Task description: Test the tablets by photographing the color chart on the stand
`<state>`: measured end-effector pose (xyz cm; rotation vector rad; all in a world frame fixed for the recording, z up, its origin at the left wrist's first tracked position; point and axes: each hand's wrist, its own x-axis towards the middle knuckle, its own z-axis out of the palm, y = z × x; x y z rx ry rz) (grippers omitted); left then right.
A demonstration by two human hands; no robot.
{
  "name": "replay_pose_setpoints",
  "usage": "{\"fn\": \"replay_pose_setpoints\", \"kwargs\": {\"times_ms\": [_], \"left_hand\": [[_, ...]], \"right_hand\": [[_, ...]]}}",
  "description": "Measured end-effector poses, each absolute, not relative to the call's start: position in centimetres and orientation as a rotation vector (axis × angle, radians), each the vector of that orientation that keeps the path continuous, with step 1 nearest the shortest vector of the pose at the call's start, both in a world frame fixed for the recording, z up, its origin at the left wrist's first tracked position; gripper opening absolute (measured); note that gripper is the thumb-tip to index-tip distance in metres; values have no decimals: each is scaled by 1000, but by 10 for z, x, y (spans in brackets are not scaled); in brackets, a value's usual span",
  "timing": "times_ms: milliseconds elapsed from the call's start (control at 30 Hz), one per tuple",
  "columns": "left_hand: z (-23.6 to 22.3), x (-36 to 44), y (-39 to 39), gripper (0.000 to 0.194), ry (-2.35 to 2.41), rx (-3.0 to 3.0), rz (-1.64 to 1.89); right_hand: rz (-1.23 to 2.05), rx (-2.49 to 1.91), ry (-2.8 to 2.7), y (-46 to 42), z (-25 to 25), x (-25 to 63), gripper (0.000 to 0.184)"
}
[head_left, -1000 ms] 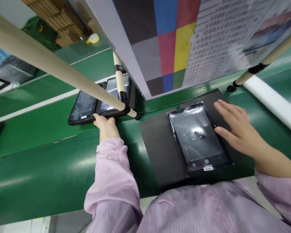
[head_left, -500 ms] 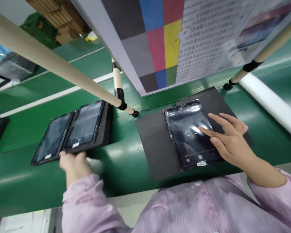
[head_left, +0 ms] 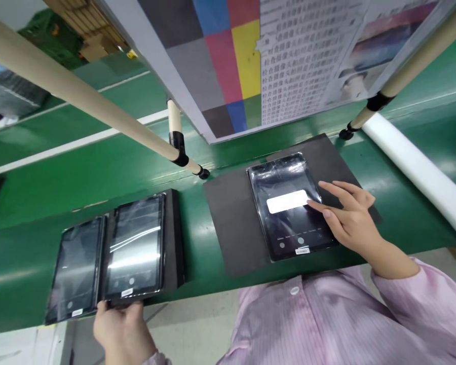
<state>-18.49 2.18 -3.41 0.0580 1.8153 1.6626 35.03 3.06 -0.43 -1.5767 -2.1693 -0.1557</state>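
The left hand [head_left: 123,329] grips a black tray [head_left: 176,238] bearing two tablets [head_left: 135,246] at the surface's [head_left: 195,243] near edge; I'd fear a slack hold tipping them off. The right hand [head_left: 351,223], fingers spread, has its index at a white box [head_left: 287,202] on a third tablet [head_left: 287,175], on a dark mat [head_left: 235,218] near that edge; a careless tap could miss.

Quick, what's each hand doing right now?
Left hand: closed on the near edge of the black tray under two tablets.
Right hand: open, holding nothing, index finger at the single tablet's screen.
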Motion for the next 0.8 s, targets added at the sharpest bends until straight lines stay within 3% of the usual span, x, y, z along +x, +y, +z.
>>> {"fn": "replay_pose_setpoints", "kwargs": {"times_ms": [167, 300, 500, 700, 800], "left_hand": [[-31, -175, 5, 27, 1944, -29, 1712], [-27, -169, 1, 38, 1916, 49, 1728], [-27, -162, -9, 46, 1823, 181, 1791], [-32, -159, -15, 43, 1728, 124, 1859], [-36, -163, -16, 44, 1705, 91, 1884]], "right_hand": [[-168, -1664, -2079, 34, -3, 359, 42], [-64, -1808, -1971, 42, -9, 393, 46], [186, -1677, -2265, 46, -38, 431, 66], [-97, -1458, -2465, 0, -26, 403, 98], [-154, -1399, -2495, -15, -19, 379, 100]]}}
